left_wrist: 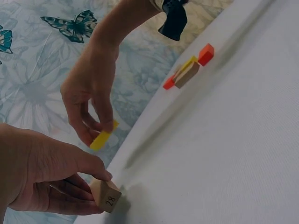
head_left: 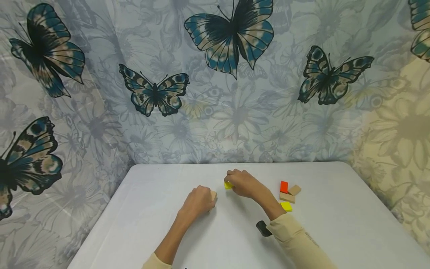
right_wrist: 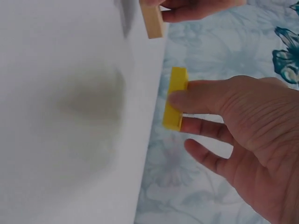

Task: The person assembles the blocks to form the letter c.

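Observation:
My left hand (head_left: 199,200) grips a plain wooden block (left_wrist: 106,196) between thumb and fingers. The number 28 shows on the block's end in the left wrist view. Further forward and to the right, my right hand (head_left: 244,183) pinches a small yellow block (right_wrist: 173,117) between thumb and fingertips, its other fingers loosely bent. Both blocks appear raised off the white table (head_left: 161,186), and a gap separates them. In the right wrist view, the wooden block (right_wrist: 152,21) is at the top, beyond the yellow one.
To the right of my right forearm lies a loose group: a red block (head_left: 284,186), two wooden blocks (head_left: 287,197) and a yellow block (head_left: 286,206). A dark wrist-worn device (head_left: 263,228) sticks out at the right sleeve. A butterfly-patterned cloth (head_left: 238,112) hangs behind the table.

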